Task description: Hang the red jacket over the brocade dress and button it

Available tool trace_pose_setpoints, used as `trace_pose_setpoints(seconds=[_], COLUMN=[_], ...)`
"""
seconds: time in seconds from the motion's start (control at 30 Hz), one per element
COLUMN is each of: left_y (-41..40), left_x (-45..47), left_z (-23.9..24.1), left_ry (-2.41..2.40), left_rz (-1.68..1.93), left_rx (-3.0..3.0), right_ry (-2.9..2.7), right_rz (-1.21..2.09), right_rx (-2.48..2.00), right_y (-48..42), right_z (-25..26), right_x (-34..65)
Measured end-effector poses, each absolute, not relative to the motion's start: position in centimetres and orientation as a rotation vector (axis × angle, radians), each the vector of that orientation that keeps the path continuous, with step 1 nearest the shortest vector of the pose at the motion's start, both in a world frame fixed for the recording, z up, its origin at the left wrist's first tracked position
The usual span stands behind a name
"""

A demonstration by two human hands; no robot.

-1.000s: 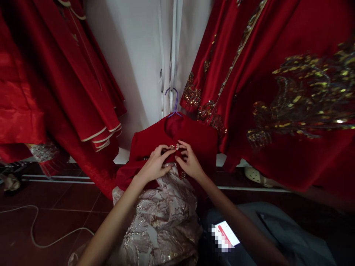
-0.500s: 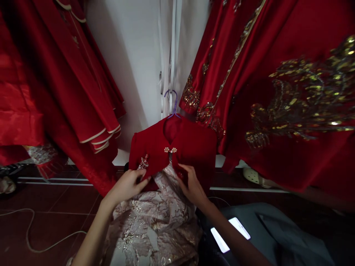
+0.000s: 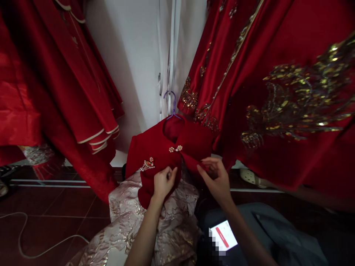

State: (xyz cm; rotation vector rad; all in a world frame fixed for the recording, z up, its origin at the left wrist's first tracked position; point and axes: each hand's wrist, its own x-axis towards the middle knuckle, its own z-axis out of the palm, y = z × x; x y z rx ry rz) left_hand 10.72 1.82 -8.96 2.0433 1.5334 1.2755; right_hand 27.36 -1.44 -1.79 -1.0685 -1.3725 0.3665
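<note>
A short red jacket [image 3: 149, 144] hangs from a purple hanger [image 3: 174, 107], joined at the neck by a beaded clasp [image 3: 175, 149]. My left hand [image 3: 164, 183] is closed at the front of its left panel, below a jewelled brooch [image 3: 148, 164]; the fingertips are partly hidden. Off to the right, my right hand [image 3: 217, 181] pinches the edge of the other front panel, which is drawn outward so the front opens below the clasp. Shiny pink-and-gold brocade fabric [image 3: 119, 225] spreads beneath the jacket and under my forearms.
Red garments [image 3: 91, 92] hang on the left, and more red garments with gold sequins [image 3: 299, 103] on the right. White straps [image 3: 171, 48] run down the pale wall. A lit phone [image 3: 223, 234] lies at lower right. A white cable [image 3: 50, 251] crosses the tiled floor.
My left hand has moved right towards the jacket's middle, turning its left panel inward. My right hand has moved right, pulling the other panel outward. The brooch has come into fuller view.
</note>
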Motion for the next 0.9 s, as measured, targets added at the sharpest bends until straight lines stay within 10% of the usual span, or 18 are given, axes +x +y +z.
trace_pose_setpoints(seconds=[0.2, 0.43, 0.9], left_y=[2.6, 4.4, 4.8], left_x=[8.5, 7.7, 6.5], left_z=[-8.7, -10.2, -10.4], left_ry=[1.744, 1.558, 1.191], left_rz=[2.169, 2.042, 2.078], left_rx=[1.372, 1.265, 1.016], right_ry=[-1.376, -1.438, -1.604], right_rz=[0.801, 1.145, 0.774], right_rx=[-1.018, -0.932, -0.942], right_y=[-3.2, -2.4, 5.4], right_z=[-2.5, -2.6, -6.3], right_x=[24.3, 23.1, 15.5])
